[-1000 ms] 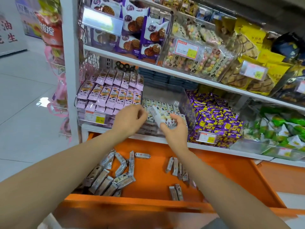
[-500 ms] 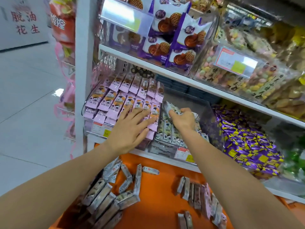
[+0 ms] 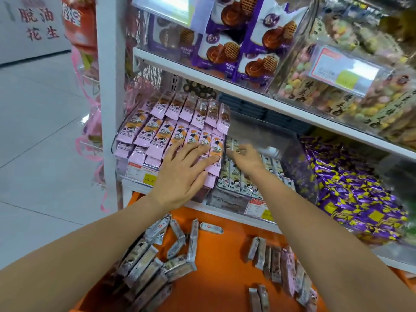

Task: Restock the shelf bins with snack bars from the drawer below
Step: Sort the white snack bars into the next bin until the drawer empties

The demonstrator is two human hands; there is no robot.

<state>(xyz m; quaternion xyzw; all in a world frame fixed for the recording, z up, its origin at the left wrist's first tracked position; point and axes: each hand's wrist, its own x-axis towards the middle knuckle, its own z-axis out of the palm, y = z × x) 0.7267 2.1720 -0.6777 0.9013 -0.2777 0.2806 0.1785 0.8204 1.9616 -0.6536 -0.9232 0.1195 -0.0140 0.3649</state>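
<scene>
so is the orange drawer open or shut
Open: the orange drawer is pulled out below the shelf, with snack bars lying loose on its floor.

A white lower shelf (image 3: 135, 186) carries three clear bins (image 3: 270, 136) side by side: pink bars (image 3: 166, 131) left of centre, pale bars (image 3: 238, 182) at centre, purple candies (image 3: 351, 199) right. Below, an orange drawer (image 3: 225, 266) holds loose snack bars (image 3: 146, 262) in two clusters.
</scene>
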